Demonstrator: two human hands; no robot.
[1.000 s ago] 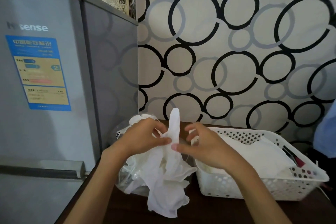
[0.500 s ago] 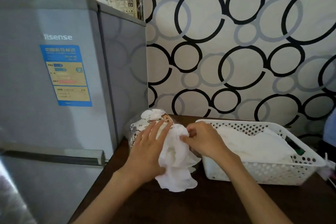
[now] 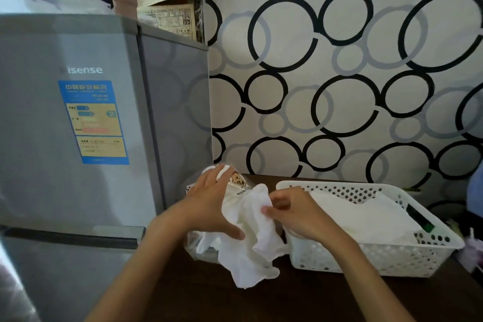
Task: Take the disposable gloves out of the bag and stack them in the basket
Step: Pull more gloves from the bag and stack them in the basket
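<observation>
On the dark desk [image 3: 339, 298], a clear bag [image 3: 236, 185] printed with a cartoon lay just beside the grey fridge [image 3: 78, 125], with white disposable gloves [image 3: 251, 243] spilling from it toward the person. The left hand [image 3: 211, 206] lay flat and spread over the bag and the gloves, its grip wide, pressing rather than clasping. The right hand [image 3: 295, 214] had its grip pinched narrow on a fold of one glove. To the right, touching the heap, stood the white perforated basket [image 3: 392, 259], with a flat stack of gloves [image 3: 366, 219] inside it.
</observation>
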